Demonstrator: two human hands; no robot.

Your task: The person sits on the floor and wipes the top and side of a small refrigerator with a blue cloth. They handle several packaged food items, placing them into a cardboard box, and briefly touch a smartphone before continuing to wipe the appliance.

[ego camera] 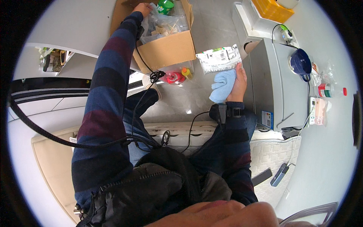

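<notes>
My left hand (pixel 144 10) reaches to the open cardboard box (pixel 166 48), its fingers closed on the edge of a clear plastic bag (pixel 167 21). Inside the box are a green plastic bottle (pixel 164 6), partly hidden, a clear plastic container (pixel 181 17) and some crumpled light-brown scraps (pixel 164 29). Out in front of my right knee, my right hand (pixel 238 86) holds a folded light blue cloth (pixel 223 86). The same hand grips a white plastic packet (pixel 218 60) by its near corner; the packet bears print and a barcode.
Beside the box stand a red bottle (pixel 173 77) and a yellow-capped bottle (pixel 186 73). At right, a small grey refrigerator (pixel 289 93) carries a dark blue mug (pixel 301 61). Black cables (pixel 156 76) hang across my lap. A phone (pixel 261 177) lies on the mattress (pixel 269 151).
</notes>
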